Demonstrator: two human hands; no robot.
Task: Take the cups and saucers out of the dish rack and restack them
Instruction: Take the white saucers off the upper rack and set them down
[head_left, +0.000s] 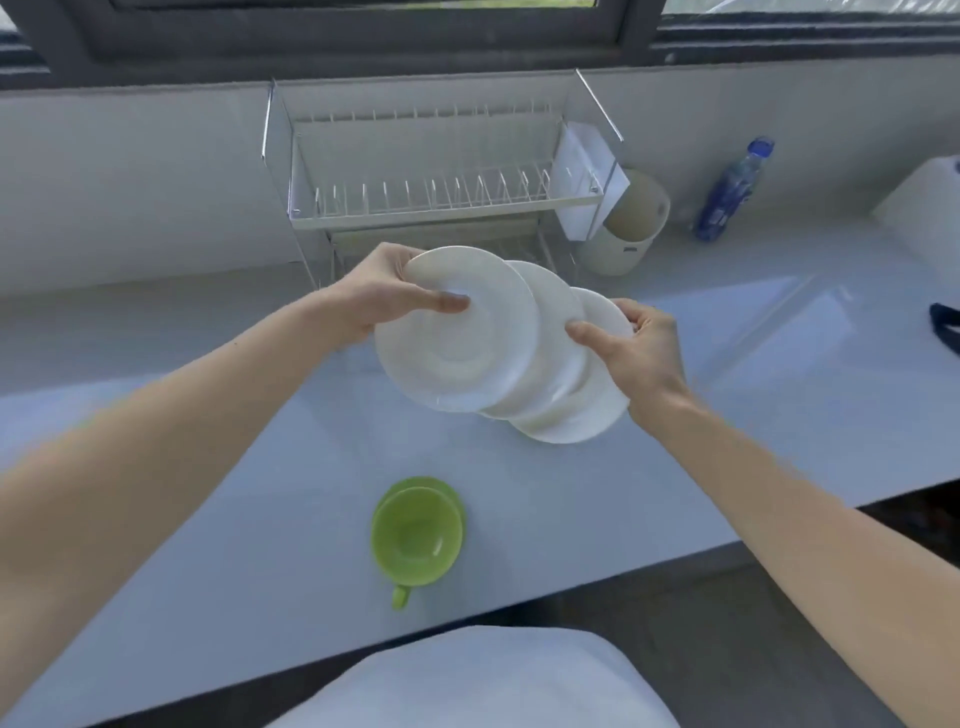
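Three white saucers (457, 353) are fanned out and tilted above the counter, just in front of the dish rack (441, 208). My left hand (379, 296) grips the nearest saucer at its upper left rim, thumb on its face. My right hand (634, 348) holds the two saucers behind it at their right edge. The rack's upper tier stands with no dishes in it. Green cups (415, 535), nested one in another, sit on the counter close to me, handle pointing toward me.
A beige utensil holder (631, 228) stands at the rack's right end, with a blue water bottle (732, 192) further right. A white object (924, 202) and a dark strap (945, 332) lie at the right edge. The white counter (208, 519) ends near my body.
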